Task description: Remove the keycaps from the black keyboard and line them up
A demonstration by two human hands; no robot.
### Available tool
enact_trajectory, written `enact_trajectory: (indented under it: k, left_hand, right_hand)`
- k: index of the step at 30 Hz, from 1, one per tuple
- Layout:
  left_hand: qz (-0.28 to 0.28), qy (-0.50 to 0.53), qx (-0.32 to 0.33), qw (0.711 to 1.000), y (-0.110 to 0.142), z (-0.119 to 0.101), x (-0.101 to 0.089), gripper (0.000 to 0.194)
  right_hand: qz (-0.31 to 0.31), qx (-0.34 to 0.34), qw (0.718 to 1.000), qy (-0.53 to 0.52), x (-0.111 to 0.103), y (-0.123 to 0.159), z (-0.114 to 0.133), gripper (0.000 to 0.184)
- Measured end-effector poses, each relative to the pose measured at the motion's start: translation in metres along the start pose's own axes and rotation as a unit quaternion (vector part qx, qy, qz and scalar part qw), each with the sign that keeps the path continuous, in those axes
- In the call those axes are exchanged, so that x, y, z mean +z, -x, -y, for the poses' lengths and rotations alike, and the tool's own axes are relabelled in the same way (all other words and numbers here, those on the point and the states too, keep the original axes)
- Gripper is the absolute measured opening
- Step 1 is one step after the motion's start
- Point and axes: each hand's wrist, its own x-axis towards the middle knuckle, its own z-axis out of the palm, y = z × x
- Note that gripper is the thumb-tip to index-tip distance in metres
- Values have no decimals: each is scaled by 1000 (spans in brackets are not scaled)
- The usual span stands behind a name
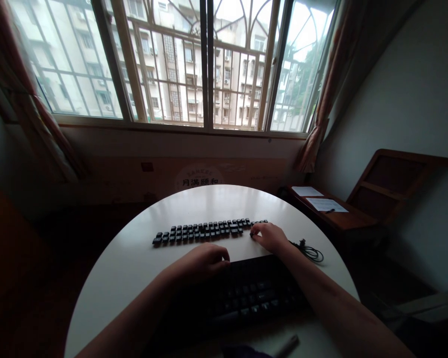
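Note:
A dark keyboard [250, 293] lies on the white round table [115, 268], with bare, keyless rows along its far part. My left hand [211, 254] bends its fingers down over the keyboard's far edge; the fingertips are partly hidden. Beyond it, loose black keycaps [201, 231] stand in rows across the table. My right hand [269, 236] is at the right end of these rows. Its thumb and forefinger pinch a small black keycap [251, 233] just above or on the tabletop; I cannot tell which.
A coiled black cable [311, 252] lies right of my right forearm. Near the table's front edge is a dark stick-like tool [288, 344], partly cut off. Papers [326, 204] and a pen rest on a wooden chair [358, 219] at right. A barred window spans the back.

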Motion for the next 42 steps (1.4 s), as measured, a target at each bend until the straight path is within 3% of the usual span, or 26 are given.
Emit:
enact_trajectory:
  k: [33,39,42]
  left_hand:
    - [-5,6,14,1000,0,4,3,24]
    - [1,9,7,1000,2,1,0,24]
    - [4,4,1,1000,3,0,-1,24]
  right_hand:
    - [6,-60,997,43,5,2,16,40]
    - [-34,-46,998,39,-4,6,20,38]
    - [-105,-54,993,11,-23,13,25,38]
